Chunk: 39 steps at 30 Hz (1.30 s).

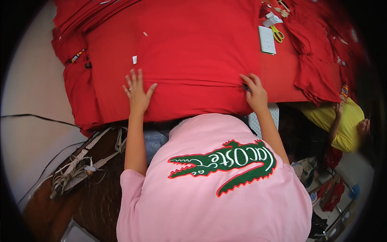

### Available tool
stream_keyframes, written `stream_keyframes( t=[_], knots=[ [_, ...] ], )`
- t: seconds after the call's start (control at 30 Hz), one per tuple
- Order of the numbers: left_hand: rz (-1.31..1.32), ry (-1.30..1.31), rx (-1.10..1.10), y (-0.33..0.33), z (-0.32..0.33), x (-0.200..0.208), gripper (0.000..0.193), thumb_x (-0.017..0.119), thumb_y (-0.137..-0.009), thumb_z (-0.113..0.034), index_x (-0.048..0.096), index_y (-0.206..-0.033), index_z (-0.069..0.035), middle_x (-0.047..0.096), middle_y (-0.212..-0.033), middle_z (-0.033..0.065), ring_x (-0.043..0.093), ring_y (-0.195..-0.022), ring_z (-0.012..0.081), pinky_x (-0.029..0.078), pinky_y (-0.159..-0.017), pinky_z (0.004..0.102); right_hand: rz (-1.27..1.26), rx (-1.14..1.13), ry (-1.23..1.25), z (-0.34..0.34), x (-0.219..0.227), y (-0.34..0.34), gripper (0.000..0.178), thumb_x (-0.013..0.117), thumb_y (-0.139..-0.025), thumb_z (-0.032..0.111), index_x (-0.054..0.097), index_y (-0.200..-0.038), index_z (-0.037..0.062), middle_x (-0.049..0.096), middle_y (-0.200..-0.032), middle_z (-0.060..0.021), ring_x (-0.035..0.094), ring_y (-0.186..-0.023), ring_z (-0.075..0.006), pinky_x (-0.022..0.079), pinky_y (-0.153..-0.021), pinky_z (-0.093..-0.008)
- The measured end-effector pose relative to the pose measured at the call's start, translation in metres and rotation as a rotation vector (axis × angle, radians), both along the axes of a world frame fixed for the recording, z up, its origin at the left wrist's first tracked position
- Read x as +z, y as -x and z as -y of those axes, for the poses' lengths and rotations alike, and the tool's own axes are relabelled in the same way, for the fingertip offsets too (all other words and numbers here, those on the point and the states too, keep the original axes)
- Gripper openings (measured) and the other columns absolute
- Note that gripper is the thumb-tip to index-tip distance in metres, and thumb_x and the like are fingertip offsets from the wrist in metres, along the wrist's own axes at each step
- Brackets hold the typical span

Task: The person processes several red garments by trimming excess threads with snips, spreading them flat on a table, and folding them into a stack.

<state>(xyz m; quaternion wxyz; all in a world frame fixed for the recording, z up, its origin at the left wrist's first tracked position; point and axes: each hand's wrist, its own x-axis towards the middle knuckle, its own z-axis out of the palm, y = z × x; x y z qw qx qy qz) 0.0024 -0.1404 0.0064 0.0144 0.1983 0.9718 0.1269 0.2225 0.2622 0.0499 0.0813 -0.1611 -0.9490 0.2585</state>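
A red garment (197, 48) lies spread over the table, with a long fold running across it between my hands. On its left part, my left hand (138, 94) rests flat with the fingers spread. At the fold's right end is my right hand (256, 94), its fingers curled round a small dark tool (245, 87) whose kind is mostly hidden. Just beyond my left fingertips lies a small white tag (135, 59). Farther up the cloth is a tiny beige scrap (145, 34).
Right of the garment lie a lined notepad (267, 40), yellow-handled scissors (278, 35) and a white bottle (271, 21). More red garments (314, 52) pile at the right. A person in yellow (342, 125) sits beyond. Tangled cables (66, 177) lie at lower left.
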Motion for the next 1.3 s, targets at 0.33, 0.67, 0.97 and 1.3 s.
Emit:
stream_keyframes(
  t=[0.33, 0.67, 0.97, 1.3],
  knots=[
    [-0.14, -0.231, 0.096, 0.02, 0.062, 0.004, 0.052, 0.066, -0.094, -0.022, 0.053, -0.144, -0.013, 0.048, -0.152, 0.0139, 0.043, -0.142, 0.0355, 0.028, -0.119, 0.0525, -0.073, -0.11, 0.005, -0.026, 0.004, -0.011, 0.046, 0.067, -0.082, -0.002, 0.07, -0.122, 0.0191, 0.058, -0.129, -0.0096, 0.065, -0.11, -0.0315, 0.056, -0.088, -0.0395],
    [0.003, -0.585, 0.009, 0.039, 0.035, 0.026, 0.023, 0.06, -0.092, 0.0, 0.073, -0.109, -0.008, 0.066, -0.112, 0.0133, 0.064, -0.108, 0.0318, 0.049, -0.096, 0.0398, -0.122, -0.204, 0.634, -0.035, 0.021, 0.003, 0.022, 0.066, -0.093, -0.001, 0.071, -0.114, 0.001, 0.069, -0.096, -0.0015, 0.064, -0.094, -0.0108, 0.05, -0.078, -0.0247],
    [0.471, -0.447, -0.113, 0.004, 0.102, 0.081, 0.021, 0.065, -0.09, -0.007, 0.07, -0.11, -0.004, 0.064, -0.125, 0.0095, 0.05, -0.131, 0.0268, 0.033, -0.113, 0.0387, 0.103, -0.39, 0.934, -0.068, 0.069, -0.059, 0.021, 0.077, -0.09, 0.012, 0.071, -0.11, 0.0072, 0.048, -0.067, 0.0106, 0.037, -0.053, -0.0011, 0.026, -0.049, -0.0219],
    [-0.006, -0.485, 0.001, 0.059, 0.002, 0.062, 0.027, 0.066, -0.092, -0.009, 0.069, -0.119, -0.006, 0.067, -0.127, 0.0133, 0.061, -0.123, 0.032, 0.043, -0.108, 0.0407, -0.181, -0.499, 0.446, -0.138, -0.069, 0.011, 0.029, 0.073, -0.093, 0.019, 0.07, -0.116, 0.0024, 0.069, -0.093, -0.0074, 0.062, -0.079, -0.0189, 0.051, -0.076, -0.0322]
  ],
)
